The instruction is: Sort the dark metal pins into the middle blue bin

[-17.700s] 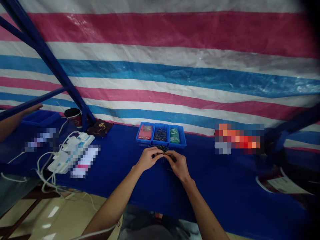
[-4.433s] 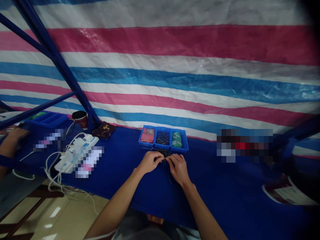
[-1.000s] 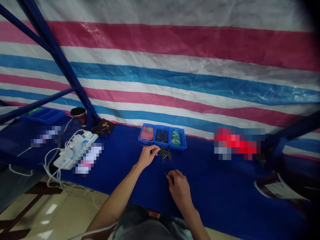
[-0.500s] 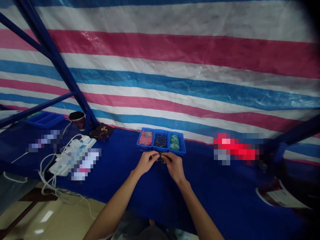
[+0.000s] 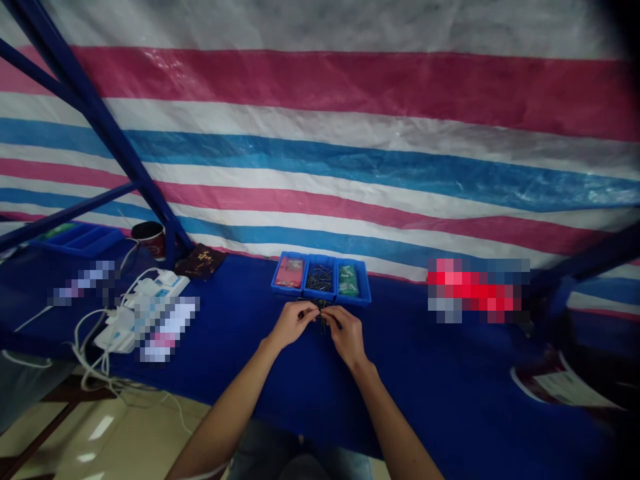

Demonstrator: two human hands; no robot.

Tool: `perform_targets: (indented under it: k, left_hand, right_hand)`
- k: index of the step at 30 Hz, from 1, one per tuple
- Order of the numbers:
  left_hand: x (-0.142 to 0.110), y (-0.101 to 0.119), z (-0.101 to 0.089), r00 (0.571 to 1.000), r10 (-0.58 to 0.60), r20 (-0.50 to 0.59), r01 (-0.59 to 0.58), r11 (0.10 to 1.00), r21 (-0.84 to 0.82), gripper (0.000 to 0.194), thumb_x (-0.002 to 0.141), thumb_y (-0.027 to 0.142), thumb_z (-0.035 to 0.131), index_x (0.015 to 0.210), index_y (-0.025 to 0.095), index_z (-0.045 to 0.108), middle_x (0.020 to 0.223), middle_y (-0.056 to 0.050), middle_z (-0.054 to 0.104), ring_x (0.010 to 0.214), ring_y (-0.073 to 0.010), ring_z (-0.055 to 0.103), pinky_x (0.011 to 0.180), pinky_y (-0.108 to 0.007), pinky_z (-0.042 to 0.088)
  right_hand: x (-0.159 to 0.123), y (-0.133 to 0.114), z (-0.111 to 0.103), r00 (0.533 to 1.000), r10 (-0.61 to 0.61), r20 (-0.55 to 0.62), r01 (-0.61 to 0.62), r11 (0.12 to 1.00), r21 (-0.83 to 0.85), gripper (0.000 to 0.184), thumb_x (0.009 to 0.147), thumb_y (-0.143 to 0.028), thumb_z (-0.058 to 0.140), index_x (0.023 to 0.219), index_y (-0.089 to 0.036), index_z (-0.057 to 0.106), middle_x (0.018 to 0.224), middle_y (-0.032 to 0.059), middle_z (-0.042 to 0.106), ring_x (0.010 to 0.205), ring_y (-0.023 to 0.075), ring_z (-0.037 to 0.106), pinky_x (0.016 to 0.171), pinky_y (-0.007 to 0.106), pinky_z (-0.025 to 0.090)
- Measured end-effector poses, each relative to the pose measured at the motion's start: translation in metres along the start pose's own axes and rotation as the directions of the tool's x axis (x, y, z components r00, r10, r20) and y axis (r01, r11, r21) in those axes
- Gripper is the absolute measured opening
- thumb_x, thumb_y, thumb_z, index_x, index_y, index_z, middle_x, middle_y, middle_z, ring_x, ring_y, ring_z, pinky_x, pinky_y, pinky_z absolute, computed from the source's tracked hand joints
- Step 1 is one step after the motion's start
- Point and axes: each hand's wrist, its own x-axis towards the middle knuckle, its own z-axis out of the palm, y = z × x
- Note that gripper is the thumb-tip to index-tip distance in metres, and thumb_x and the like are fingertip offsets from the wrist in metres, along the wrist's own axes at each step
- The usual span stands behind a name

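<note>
Fingertips of my left hand (image 5: 293, 323) and my right hand (image 5: 347, 331) meet just in front of the blue bins, both in a closed pinch. Whatever sits between the fingertips is too small to make out. Thin dark pieces that look like screws (image 5: 323, 325) show on the table under and between the hands. Right behind stand three joined blue bins. A pink packet (image 5: 290, 272) lies in the left bin, a heap of the dark screw-like pieces (image 5: 320, 277) fills the middle one, and a green packet (image 5: 348, 279) is in the right one.
On the left are a white power strip (image 5: 165, 285) with plugs and cables, a brown packet (image 5: 201, 261), a dark cup (image 5: 149, 239) and a blue divided tray (image 5: 80, 240). A blurred red item (image 5: 473, 288) and a dark red container (image 5: 563, 383) are at right. Striped sheeting (image 5: 350, 160) hangs behind.
The view has shifted slightly. My hands stay at the same place before the bins, with the right fingertips drawn a little closer to the left ones.
</note>
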Motion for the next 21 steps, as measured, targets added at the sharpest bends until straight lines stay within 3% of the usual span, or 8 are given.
perform_targets:
  k: [7, 12, 21]
  left_hand:
    - [0.0001, -0.0039, 0.0014, 1.000, 0.019, -0.017, -0.019, 1.000, -0.003, 0.031, 0.096, 0.036, 0.056, 0.081, 0.014, 0.073, 0.074, -0.005, 0.071, 0.067, -0.0144, 0.060, 0.064, -0.023, 0.041]
    - [-0.0005, -0.0021, 0.0009, 1.000, 0.011, -0.003, -0.011, 1.000, -0.007, 0.026, 0.094, 0.035, 0.061, 0.086, 0.014, 0.074, 0.074, -0.003, 0.070, 0.062, -0.0124, 0.056, 0.059, -0.022, 0.038]
    - [-0.0008, -0.0042, -0.0005, 0.998, 0.064, -0.017, -0.064, 0.998, -0.004, 0.029, 0.096, 0.034, 0.058, 0.081, 0.015, 0.074, 0.076, -0.006, 0.070, 0.069, -0.0151, 0.061, 0.068, -0.025, 0.044]
  right_hand:
    - [-0.0038, -0.0001, 0.0013, 0.999, -0.033, -0.015, 0.033, 0.998, -0.046, 0.025, 0.099, -0.027, 0.049, 0.102, -0.023, 0.073, 0.098, 0.0075, 0.073, 0.090, 0.0207, 0.070, 0.085, 0.034, 0.058]
    - [-0.0043, 0.0016, 0.0005, 0.997, -0.080, 0.004, 0.080, 0.995, -0.063, 0.025, 0.101, -0.026, 0.048, 0.105, -0.024, 0.073, 0.100, 0.0075, 0.072, 0.091, 0.0200, 0.070, 0.085, 0.034, 0.057]
    - [-0.0058, 0.0089, 0.0037, 0.991, -0.131, 0.034, 0.134, 0.983, -0.123, 0.025, 0.101, -0.023, 0.047, 0.106, -0.023, 0.071, 0.103, 0.0079, 0.072, 0.095, 0.0199, 0.068, 0.089, 0.035, 0.055]
